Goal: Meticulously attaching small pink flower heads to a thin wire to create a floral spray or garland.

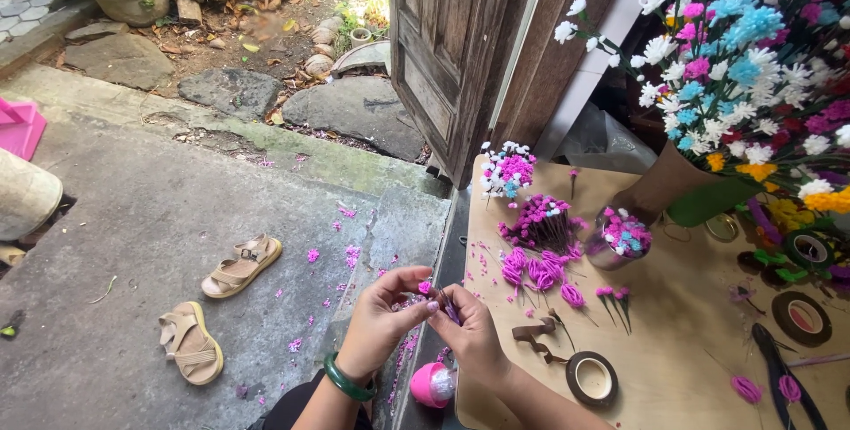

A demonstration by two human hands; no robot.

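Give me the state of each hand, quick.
Left hand: closed, fingertips pinching a small pink flower piece.
Right hand: closed, fingers pinched at the same piece and on a thin purple stem.

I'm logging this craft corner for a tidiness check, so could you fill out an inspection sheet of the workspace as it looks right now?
Surface: tan board on the floor by a wooden door, strewn with pink scraps.
Job's things: small pink flower pinched between both hands; pink flower heads lie loose on the board.
Clutter: tape rolls, pliers, pink cup, bunches of paper flowers.
Fingers: left hand and right hand meet at the flower, fingertips closed on it.
Cables: nothing seen.
Surroundings: big bouquet at right, two sandals on the concrete, stones and a plant pot outside.
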